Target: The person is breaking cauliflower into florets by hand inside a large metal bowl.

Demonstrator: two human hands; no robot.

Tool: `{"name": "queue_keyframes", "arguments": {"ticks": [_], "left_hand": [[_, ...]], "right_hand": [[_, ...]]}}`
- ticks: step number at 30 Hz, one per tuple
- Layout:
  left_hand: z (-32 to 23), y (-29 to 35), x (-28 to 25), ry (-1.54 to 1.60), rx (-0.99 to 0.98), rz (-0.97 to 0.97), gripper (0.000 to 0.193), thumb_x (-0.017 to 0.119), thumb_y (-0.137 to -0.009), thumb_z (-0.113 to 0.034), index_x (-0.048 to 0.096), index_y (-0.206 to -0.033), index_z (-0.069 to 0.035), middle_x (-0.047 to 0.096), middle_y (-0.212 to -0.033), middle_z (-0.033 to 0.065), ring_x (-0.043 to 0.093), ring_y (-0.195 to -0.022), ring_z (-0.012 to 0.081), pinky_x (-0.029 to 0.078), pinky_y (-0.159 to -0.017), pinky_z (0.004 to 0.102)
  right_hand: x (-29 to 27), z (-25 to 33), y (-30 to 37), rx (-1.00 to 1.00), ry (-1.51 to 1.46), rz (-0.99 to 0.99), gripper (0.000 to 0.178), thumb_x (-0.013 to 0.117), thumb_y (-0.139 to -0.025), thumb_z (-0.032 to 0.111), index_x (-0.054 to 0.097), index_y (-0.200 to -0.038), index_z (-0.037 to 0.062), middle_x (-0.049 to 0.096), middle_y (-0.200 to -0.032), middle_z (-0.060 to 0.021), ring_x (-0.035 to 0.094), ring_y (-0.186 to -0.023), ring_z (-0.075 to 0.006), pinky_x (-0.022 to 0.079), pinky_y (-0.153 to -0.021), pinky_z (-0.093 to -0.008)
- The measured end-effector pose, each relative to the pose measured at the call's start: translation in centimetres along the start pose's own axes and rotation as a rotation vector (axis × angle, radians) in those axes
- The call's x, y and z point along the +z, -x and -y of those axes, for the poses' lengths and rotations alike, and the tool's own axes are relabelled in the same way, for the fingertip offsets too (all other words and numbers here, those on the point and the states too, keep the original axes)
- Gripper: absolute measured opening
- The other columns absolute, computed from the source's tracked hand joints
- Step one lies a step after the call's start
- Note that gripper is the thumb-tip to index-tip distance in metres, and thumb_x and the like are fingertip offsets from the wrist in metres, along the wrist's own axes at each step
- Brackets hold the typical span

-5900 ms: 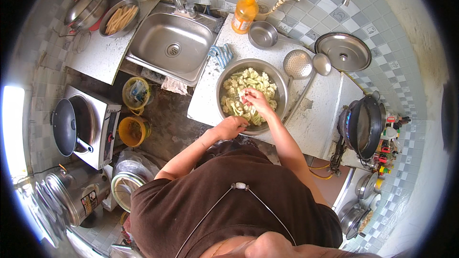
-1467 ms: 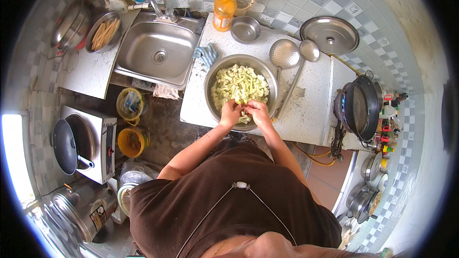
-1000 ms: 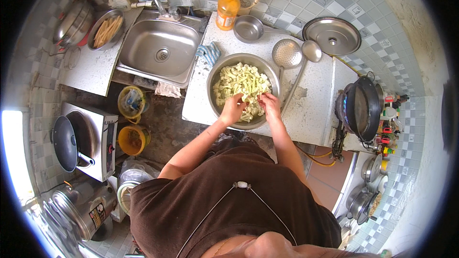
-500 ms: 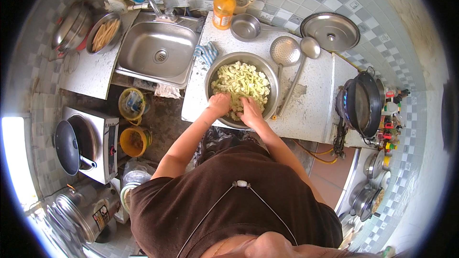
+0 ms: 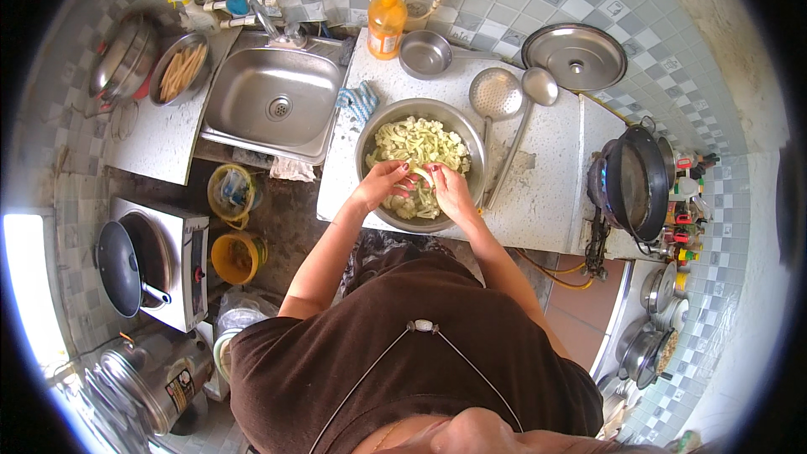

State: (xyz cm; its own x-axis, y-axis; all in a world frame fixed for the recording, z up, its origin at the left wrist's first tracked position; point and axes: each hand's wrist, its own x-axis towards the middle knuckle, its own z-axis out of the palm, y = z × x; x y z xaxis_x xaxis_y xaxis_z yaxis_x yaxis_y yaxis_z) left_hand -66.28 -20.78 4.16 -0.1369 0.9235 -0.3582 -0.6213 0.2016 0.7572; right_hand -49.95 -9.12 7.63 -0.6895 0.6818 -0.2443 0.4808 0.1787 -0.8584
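A large round steel bowl [image 5: 465, 136] stands on the white speckled counter, near its front edge. It is filled with pale green and yellowish cut vegetable pieces [image 5: 420, 141], heaped mostly in the far and middle part. The left hand [image 5: 382, 184] and the right hand [image 5: 451, 192] are both inside the bowl at its near side, close together, and hold one pale piece [image 5: 423, 175] between their fingers.
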Motion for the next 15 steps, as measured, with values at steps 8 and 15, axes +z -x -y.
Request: {"name": "queue_keyframes", "arguments": {"ticks": [8, 15], "left_hand": [[1.2, -0.7, 0.1, -0.155, -0.006, -0.059, 0.03, 0.056, -0.098, -0.029, 0.059, -0.108, -0.002, 0.065, -0.093, 0.0064, 0.061, -0.079, 0.0119, 0.055, -0.066, 0.0287], [3.3, -1.3, -0.1, -0.323, 0.196, -0.376, 0.028, 0.065, -0.091, -0.026, 0.06, -0.105, -0.002, 0.064, -0.086, 0.0064, 0.062, -0.077, 0.0177, 0.053, -0.062, 0.0323]], "right_hand": [[0.7, -0.7, 0.1, -0.131, -0.009, 0.056, 0.014, 0.064, -0.09, 0.007, 0.065, -0.099, -0.0025, 0.066, -0.081, -0.0038, 0.057, -0.067, -0.0068, 0.047, -0.057, -0.0237], [-0.8, -0.9, -1.1, 0.088, -0.096, -0.098, 0.018, 0.057, -0.092, 0.01, 0.065, -0.103, -0.0023, 0.068, -0.079, -0.0095, 0.063, -0.068, -0.0136, 0.049, -0.063, -0.0285]]}}
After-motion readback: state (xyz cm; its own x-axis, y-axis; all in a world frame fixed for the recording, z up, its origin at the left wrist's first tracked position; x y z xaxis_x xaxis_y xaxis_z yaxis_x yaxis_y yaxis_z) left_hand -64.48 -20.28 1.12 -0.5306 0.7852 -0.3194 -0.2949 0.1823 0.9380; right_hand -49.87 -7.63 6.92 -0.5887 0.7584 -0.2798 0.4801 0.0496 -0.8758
